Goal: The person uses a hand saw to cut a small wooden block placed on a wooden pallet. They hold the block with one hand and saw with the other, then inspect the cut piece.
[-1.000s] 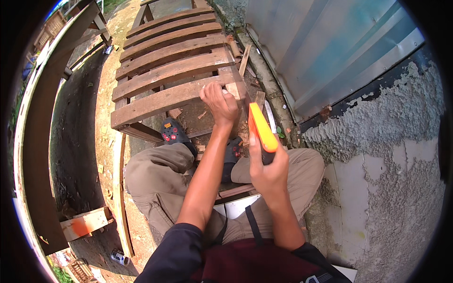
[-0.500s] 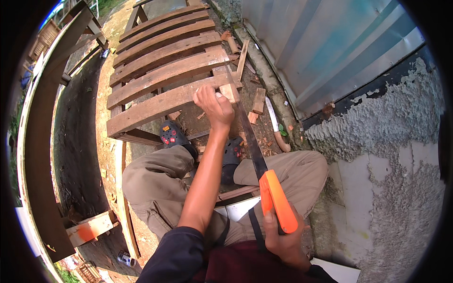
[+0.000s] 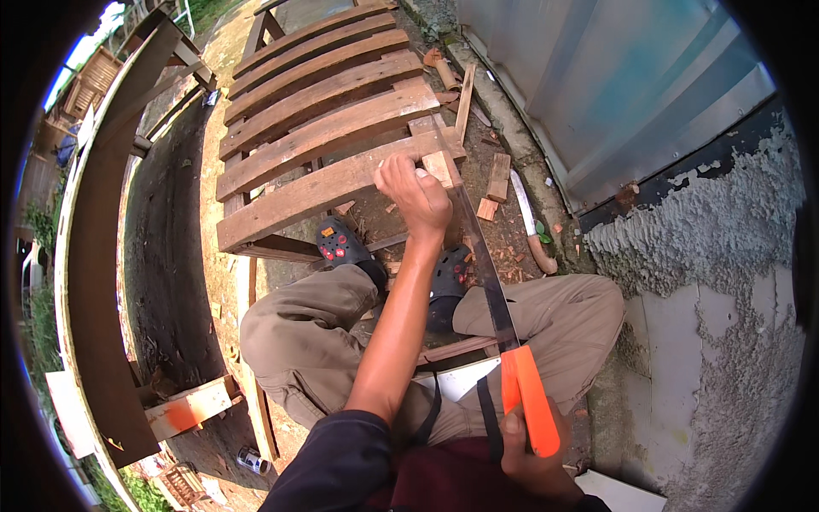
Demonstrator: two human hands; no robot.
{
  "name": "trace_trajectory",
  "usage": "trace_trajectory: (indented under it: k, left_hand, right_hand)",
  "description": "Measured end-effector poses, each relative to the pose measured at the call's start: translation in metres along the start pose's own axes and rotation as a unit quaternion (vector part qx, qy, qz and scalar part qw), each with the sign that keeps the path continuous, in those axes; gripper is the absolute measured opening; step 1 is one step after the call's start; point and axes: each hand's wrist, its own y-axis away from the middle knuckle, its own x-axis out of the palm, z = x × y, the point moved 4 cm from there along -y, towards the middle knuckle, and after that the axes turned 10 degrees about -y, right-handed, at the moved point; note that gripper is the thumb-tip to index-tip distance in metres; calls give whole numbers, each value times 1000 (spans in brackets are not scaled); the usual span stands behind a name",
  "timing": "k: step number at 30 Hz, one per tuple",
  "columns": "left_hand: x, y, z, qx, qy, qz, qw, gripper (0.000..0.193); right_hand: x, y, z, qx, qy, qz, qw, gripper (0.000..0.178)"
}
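My right hand (image 3: pixel 533 461) is wrapped round the orange handle (image 3: pixel 531 397) of a handsaw. Its long dark blade (image 3: pixel 485 264) runs away from me, with the far part against the right end of the nearest slat of a slatted wooden frame (image 3: pixel 320 186). At that end, a pale, freshly cut block-like face (image 3: pixel 439 168) shows beside the blade. My left hand (image 3: pixel 414 194) is closed over this nearest slat, just left of the blade, with its fingertips partly hidden.
A machete (image 3: pixel 531 218) with a wooden handle lies on the ground at right, near wood offcuts (image 3: pixel 498 177) and chips. A corrugated metal sheet (image 3: pixel 631 94) and rough wall (image 3: pixel 699 341) border the right. Another wooden frame (image 3: pixel 90 282) stands at left, with a can (image 3: pixel 252 461) below.
The handsaw has been drawn back toward me, its handle now lower. My left hand keeps its place on the slat. The whole view has shifted slightly.
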Motion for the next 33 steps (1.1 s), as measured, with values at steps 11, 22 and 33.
trace_trajectory:
  k: [11,22,33]
  left_hand:
    - [12,2,24,17,-34,49,998,32]
    - [5,5,14,-3,-15,52,999,32]
    - [3,3,5,4,2,31,1000,36]
  right_hand:
    - [44,-148,-14,-81,-168,-98,978,19]
    - [29,-139,-13,-38,-192,-63,979,19]
    - [13,-37,-20,-76,-87,-37,993,18]
